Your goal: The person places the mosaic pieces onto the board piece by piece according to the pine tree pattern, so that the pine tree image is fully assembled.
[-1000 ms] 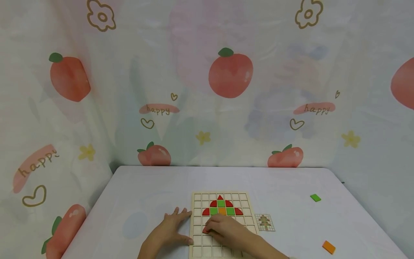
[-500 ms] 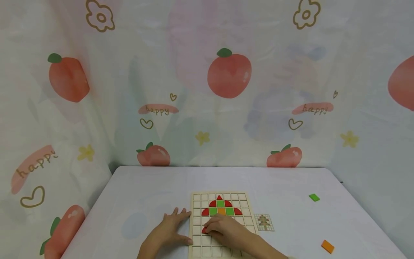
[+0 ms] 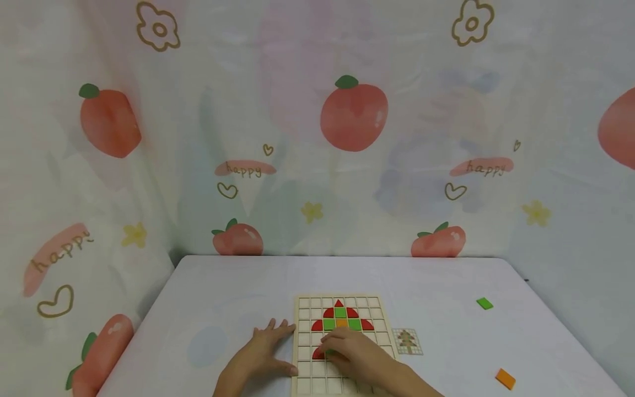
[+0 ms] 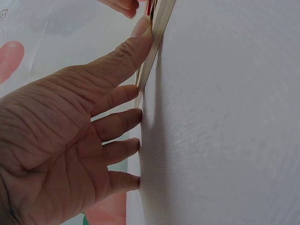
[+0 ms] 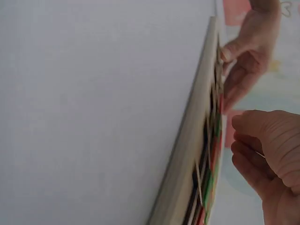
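Note:
A wooden grid board (image 3: 303, 368) lies on the white table. My left hand (image 3: 258, 350) has its fingers spread along the board's left edge, with the thumb (image 4: 140, 30) against the edge. Just above the board's lower middle is my right hand (image 3: 354, 353), fingers bent and nothing seen between them in the right wrist view. A red quarter-round tile (image 3: 318, 353) sits in a grid cell by its fingertips, and a bit of green shows under the hand. Higher up, red, green (image 3: 340, 312) and orange tiles form a stepped triangle topped by a red triangle tile (image 3: 339, 303).
Right of the board lies a small card (image 3: 408, 342) with a gridded tree picture. Farther right on the table are a loose green tile (image 3: 484, 303) and an orange tile (image 3: 505, 379). Patterned cloth walls stand behind and beside the table.
My right hand has lifted slightly off the red quarter-round tile and shifted right; more of that tile and some green now show. The left hand stays at the board's edge.

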A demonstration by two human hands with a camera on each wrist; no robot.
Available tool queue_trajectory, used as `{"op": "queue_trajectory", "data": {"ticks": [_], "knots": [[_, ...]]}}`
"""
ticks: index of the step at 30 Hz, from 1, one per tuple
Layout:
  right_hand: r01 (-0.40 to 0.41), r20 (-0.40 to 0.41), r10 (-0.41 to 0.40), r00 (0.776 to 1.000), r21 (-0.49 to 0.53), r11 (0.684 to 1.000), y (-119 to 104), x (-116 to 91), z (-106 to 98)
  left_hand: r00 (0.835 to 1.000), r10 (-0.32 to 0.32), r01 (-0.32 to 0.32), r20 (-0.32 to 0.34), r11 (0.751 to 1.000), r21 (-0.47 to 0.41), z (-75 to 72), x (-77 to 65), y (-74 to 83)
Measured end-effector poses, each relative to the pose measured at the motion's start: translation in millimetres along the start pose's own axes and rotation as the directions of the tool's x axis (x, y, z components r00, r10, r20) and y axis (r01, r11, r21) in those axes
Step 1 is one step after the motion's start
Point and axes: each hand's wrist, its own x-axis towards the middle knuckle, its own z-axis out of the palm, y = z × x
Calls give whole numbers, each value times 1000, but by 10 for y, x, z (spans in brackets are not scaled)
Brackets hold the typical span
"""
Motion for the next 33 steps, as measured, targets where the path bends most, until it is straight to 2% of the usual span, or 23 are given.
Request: {"op": "queue_trajectory", "data": {"ticks": [4, 7, 14, 21, 26, 33], "knots": [[-8, -118, 6, 993, -14, 1000, 70, -163, -117, 1000, -15, 15, -3, 1000, 6, 3, 16, 15], [-31, -168, 26, 985, -23, 999, 133, -297, -201, 1000, -18, 18, -11, 1000, 7, -3, 19, 28], [-198, -139, 190, 972, -47, 979, 234, -641, -339, 999, -35, 35, -6, 999, -2, -7, 11, 38], [-267, -213, 239, 947, -114, 957, 339, -898, -428, 1000, -31, 31, -4, 1000, -3, 7, 4, 20], [-336, -246, 299, 922, -127, 933, 423, -1080, -496, 1000, -19, 19, -8, 1000, -10, 13, 2, 23], [-475, -292, 427, 856, -114, 873, 581, -1327, -590, 1000, -24, 24, -3, 1000, -5, 22, 7, 33]]}}
